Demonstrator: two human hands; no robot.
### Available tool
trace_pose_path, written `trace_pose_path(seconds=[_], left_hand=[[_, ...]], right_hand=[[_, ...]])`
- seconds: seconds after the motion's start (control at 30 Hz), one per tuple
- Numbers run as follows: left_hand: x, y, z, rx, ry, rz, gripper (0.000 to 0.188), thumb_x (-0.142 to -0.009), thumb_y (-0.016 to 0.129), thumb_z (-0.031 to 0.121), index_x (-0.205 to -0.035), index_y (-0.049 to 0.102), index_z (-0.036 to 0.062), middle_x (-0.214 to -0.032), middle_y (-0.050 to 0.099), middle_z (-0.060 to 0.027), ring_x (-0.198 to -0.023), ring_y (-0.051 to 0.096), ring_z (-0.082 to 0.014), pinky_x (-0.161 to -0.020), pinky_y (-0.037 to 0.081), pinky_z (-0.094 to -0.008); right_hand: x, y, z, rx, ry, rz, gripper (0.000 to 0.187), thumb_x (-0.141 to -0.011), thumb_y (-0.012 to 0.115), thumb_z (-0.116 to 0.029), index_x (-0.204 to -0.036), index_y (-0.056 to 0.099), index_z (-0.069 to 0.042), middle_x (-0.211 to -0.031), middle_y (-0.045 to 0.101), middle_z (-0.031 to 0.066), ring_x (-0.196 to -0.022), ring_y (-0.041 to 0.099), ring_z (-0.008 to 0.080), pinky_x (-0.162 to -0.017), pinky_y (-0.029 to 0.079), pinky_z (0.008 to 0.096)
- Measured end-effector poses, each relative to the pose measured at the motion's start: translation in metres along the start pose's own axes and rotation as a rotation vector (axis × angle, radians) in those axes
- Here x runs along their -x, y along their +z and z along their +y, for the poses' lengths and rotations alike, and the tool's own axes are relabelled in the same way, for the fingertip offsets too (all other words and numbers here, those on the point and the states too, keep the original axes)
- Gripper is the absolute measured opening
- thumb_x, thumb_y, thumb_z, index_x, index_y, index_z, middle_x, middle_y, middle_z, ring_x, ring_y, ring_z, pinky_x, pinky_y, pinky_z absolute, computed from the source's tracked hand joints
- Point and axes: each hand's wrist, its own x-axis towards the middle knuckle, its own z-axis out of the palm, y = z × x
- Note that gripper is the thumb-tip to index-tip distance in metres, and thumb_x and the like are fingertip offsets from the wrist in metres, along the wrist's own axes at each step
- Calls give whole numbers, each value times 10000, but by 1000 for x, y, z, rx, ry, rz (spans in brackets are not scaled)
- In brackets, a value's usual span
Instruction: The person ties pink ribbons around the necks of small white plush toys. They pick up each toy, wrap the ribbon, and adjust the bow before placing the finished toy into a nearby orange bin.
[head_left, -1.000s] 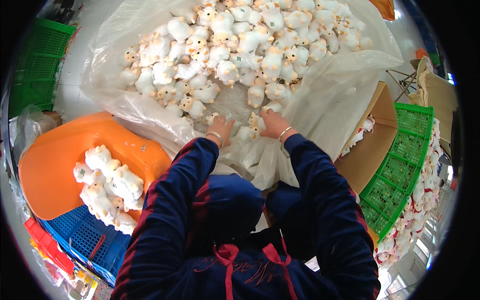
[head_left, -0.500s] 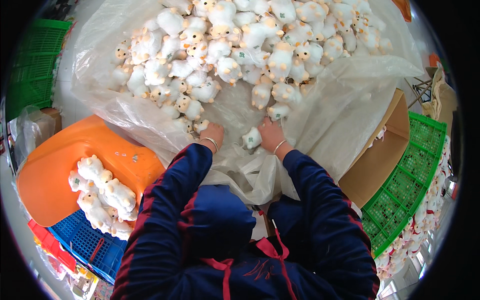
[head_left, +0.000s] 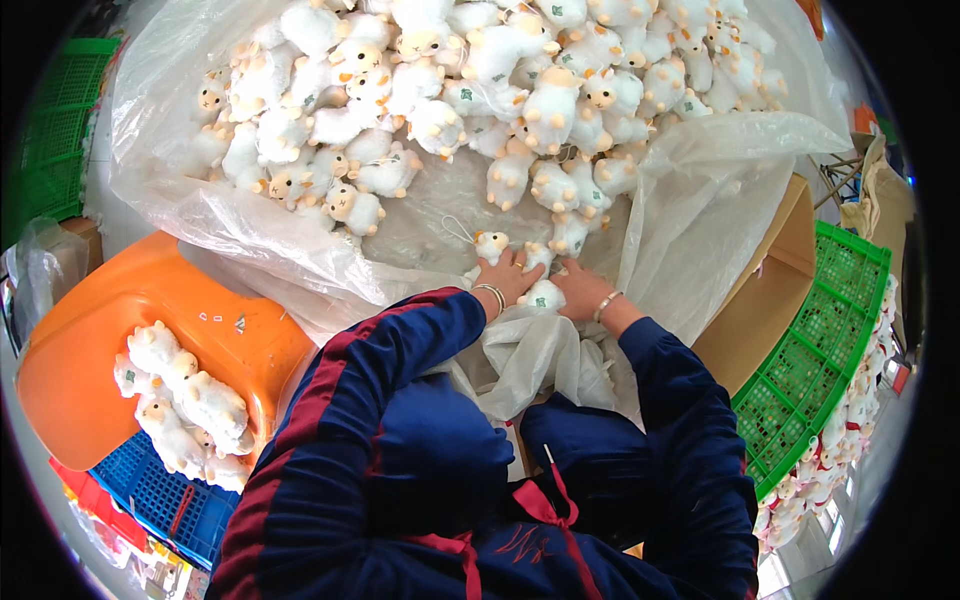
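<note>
Close together at the near end of a plastic sheet, my two hands are among small white plush sheep. My left hand (head_left: 508, 278) is closed over one plush sheep (head_left: 491, 245); its head and string loop show past the fingers, while its body is mostly hidden. Between the hands lie another plush sheep (head_left: 537, 257) and, nearer me, a third plush sheep (head_left: 543, 296) with a green mark. With its fingers stretched out, my right hand (head_left: 583, 289) rests against the right side of these two.
Beyond my hands, a large heap of plush sheep (head_left: 430, 80) covers the translucent plastic sheet (head_left: 690, 210). Several more plush sheep (head_left: 185, 400) sit on an orange chair (head_left: 80, 340) at left, above a blue crate (head_left: 165, 500). At right stand a cardboard box (head_left: 765, 300) and green crate (head_left: 820, 350).
My left hand has moved right and taken hold of a plush sheep. My right hand has shifted slightly right and nearer me. More plush sheep now lie between my hands.
</note>
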Motion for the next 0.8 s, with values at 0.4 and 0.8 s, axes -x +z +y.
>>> trace_pose_path(seconds=[0.4, 0.8], left_hand=[[1, -50, -38, 224, -21, 46, 534, -861, 707, 208, -1382, 591, 239, -1317, 598, -225, -1188, 623, -407, -924, 551, -517], [202, -271, -14, 908, 91, 1150, 426, -854, 731, 113, -1236, 544, 104, -1224, 617, -168, -1116, 620, -400, -941, 521, -458]], right_hand=[[-77, 30, 66, 463, -198, -204, 566, -820, 644, -544, -1222, 743, -158, -1215, 751, 161, -1161, 699, 346, -1105, 461, 495], [-56, 16, 55, 365, 1, -283, 734, -837, 636, -646, -1280, 725, -67, -1357, 679, 214, -1301, 612, 403, -1047, 491, 491]])
